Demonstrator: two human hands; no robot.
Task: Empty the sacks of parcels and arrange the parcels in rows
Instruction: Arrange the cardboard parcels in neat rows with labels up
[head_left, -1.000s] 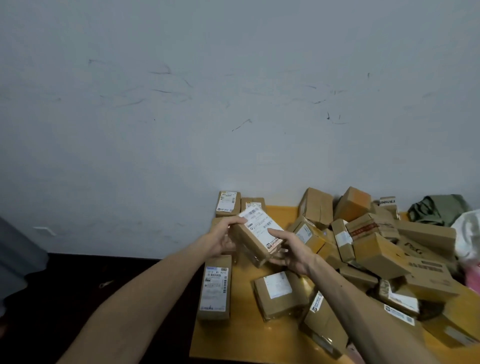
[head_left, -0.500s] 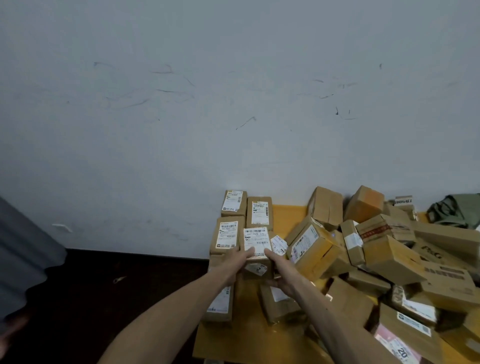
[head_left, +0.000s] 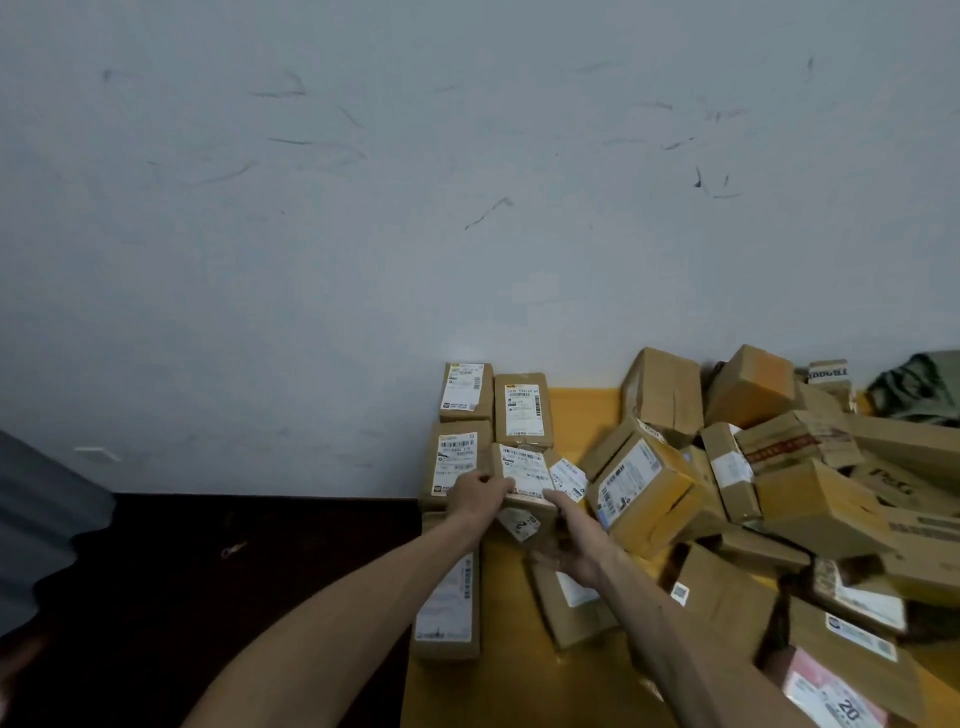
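Observation:
A small brown parcel (head_left: 524, 470) with a white label lies on the yellow table (head_left: 582, 410), in the second row from the wall. My left hand (head_left: 480, 493) grips its near left corner. My right hand (head_left: 569, 535) rests against its near right side, fingers mostly straight. Three labelled parcels lie flat around it: one (head_left: 466, 391) and another (head_left: 522, 410) by the wall, a third (head_left: 455, 462) to its left. A long parcel (head_left: 448, 608) lies under my left forearm. A loose heap of parcels (head_left: 779, 493) fills the right side.
A green sack (head_left: 919, 387) lies at the far right by the grey wall. The table's left edge drops to a dark floor (head_left: 234, 571). A small flat parcel (head_left: 571, 603) sits below my right hand. A pink-labelled parcel (head_left: 836, 696) is at the bottom right.
The parcel was held tilted above the table a second ago; it now lies flat in the second row beside the left parcel. Both hands stay on it. The camera moved closer.

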